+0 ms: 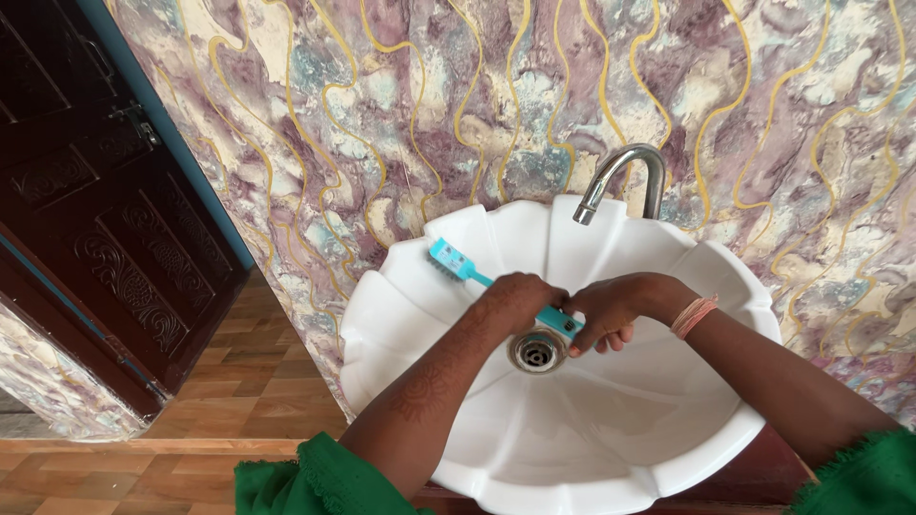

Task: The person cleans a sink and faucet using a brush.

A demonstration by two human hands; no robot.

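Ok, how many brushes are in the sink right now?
1: a turquoise plastic brush, gripped by both the left hand and right hand, above the white scalloped ceramic sink.

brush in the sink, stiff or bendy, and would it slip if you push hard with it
The brush is probably stiff: its thin teal handle spans straight between bristles and both hands. Likely light, being slim plastic. It may slip, since the sink looks glossy, though the left hand and right hand both grip it.

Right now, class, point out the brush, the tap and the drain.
brush (448, 258), head view, on its bristled head.
tap (625, 164), head view, on the curved spout.
drain (536, 351), head view, on the metal strainer.
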